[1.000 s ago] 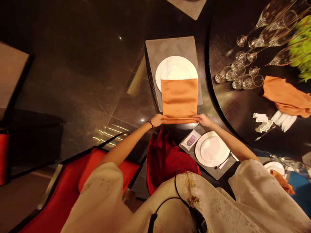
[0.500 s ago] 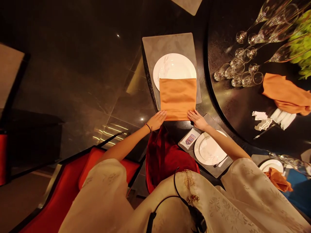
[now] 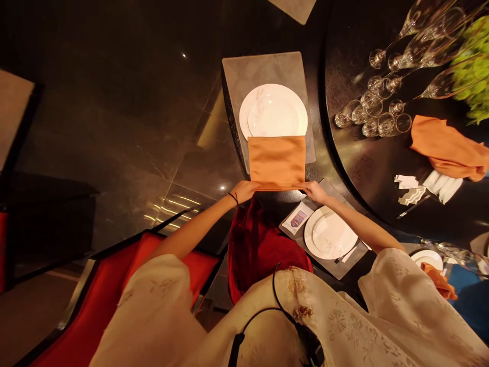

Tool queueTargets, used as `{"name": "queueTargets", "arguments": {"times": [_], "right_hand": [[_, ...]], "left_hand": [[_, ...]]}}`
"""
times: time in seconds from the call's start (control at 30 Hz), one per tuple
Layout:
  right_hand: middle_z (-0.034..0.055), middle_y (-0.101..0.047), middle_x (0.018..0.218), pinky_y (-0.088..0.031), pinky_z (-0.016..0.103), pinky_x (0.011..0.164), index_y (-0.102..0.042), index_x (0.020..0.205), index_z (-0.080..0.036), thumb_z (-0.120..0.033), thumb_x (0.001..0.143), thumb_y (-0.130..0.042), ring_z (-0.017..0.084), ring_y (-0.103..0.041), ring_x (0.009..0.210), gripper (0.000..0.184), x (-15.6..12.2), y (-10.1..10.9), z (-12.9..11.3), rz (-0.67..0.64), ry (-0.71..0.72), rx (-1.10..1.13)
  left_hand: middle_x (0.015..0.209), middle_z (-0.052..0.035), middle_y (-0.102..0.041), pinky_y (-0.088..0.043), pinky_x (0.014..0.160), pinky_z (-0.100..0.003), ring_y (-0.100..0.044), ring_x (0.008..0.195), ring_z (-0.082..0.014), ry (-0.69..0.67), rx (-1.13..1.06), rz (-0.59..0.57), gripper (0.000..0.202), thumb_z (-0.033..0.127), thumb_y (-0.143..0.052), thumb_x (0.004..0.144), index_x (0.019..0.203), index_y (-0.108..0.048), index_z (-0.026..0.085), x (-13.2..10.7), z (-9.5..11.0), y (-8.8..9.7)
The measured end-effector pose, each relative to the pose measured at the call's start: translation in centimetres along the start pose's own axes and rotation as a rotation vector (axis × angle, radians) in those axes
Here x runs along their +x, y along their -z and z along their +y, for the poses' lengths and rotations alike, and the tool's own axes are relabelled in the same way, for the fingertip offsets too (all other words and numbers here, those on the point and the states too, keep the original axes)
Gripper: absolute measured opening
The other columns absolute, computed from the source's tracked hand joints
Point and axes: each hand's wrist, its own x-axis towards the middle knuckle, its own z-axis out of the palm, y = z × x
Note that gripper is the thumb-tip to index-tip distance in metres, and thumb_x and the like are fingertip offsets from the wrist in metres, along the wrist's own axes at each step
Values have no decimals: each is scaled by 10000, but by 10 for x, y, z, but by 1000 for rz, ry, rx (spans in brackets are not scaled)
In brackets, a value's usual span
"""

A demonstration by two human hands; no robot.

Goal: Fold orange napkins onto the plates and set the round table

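Orange, smooth-looking folded cloth napkin (image 3: pixel 277 160) is what I see between two bare hands, down by the near edge of the dark, glossy table (image 3: pixel 318 117). Its far border overlaps the near rim of a round white plate (image 3: pixel 273 109), which sits on a grey four-cornered placemat (image 3: pixel 263 66). From my remote seat, the left hand (image 3: pixel 246 189) looks pinched on the napkin's near left corner and the right hand (image 3: pixel 314 191) likewise on its near right corner; the fingertips are small here, and I can't tell whether that border rests on the table or hangs just past its edge. What matters most to me: the folded border runs crosswise from hand to hand, the napkin's body lies beyond the grip toward the plate, and neither hand is clearly nearer
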Motion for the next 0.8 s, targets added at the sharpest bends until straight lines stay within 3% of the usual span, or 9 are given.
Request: {"name": "queueTargets", "arguments": {"times": [0.1,0.17,0.23,0.3,0.4,0.5,0.63,0.73,0.8], "right_hand": [[71,-800,957,-621,374,853,-789,1153,-81,-375,895,-649,239,-744,873,415,13,10,5,11,-189,323],[75,-802,968,-625,389,860,-803,1112,-94,-413,867,-672,250,-746,897,422,23,13,4,52,-188,408],[81,-801,1095,-595,449,1010,-814,1118,-147,-359,901,-600,277,-739,1086,371,28,14,3,135,-82,342],[87,-749,1299,-465,526,1196,-793,1204,-186,-262,934,-504,283,-632,1345,402,25,12,1,171,75,159],[110,-613,1508,-279,613,1302,-693,1379,-171,-121,922,-436,264,-429,1541,527,14,6,0,73,224,-149],[181,-492,1602,-233,662,1307,-583,1489,-105,-73,860,-484,298,-359,1578,638,5,-5,-6,6,227,-381],[260,-391,1643,-235,671,1304,-485,1543,-12,-203,900,-552,364,-327,1583,674,22,-33,-28,60,199,-486],[258,-410,1633,-281,631,1302,-431,1573,4,-224,959,-492,346,-348,1577,658,52,-58,-46,91,203,-473],[249,-444,1614,-299,607,1302,-448,1564,1,-159,965,-439,322,-372,1568,619,64,-63,-50,83,209,-471]], "left_hand": [[778,-58,-765,-594,709,-269,-726,745,-204,177,-282,-19,243,305,-668,871,948,-786,107,15,-12,13],[759,-58,-756,-600,701,-288,-720,728,-210,188,-311,15,265,329,-685,856,921,-782,92,25,-17,19],[951,-85,-801,-625,867,-341,-758,922,-241,75,-187,88,276,260,-617,878,1035,-793,116,27,-21,24],[1222,-109,-775,-564,1087,-390,-713,1195,-248,-91,-15,99,387,166,-513,902,1189,-772,145,21,-22,26],[1449,-166,-654,-444,1241,-450,-573,1421,-250,-214,197,9,506,89,-407,926,1341,-697,110,2,-19,24],[1559,-245,-525,-357,1296,-523,-438,1530,-304,-208,343,-31,577,71,-441,887,1440,-603,36,-11,-6,16],[1661,-298,-334,-236,1319,-636,-251,1603,-405,-135,426,-12,653,97,-555,808,1454,-573,0,1,29,-6],[1654,-274,-370,-264,1313,-616,-271,1598,-390,-70,408,5,629,63,-509,842,1466,-565,14,22,53,-25],[1617,-257,-445,-309,1308,-562,-353,1571,-348,-33,377,23,616,39,-446,880,1486,-548,18,28,57,-31]]}}
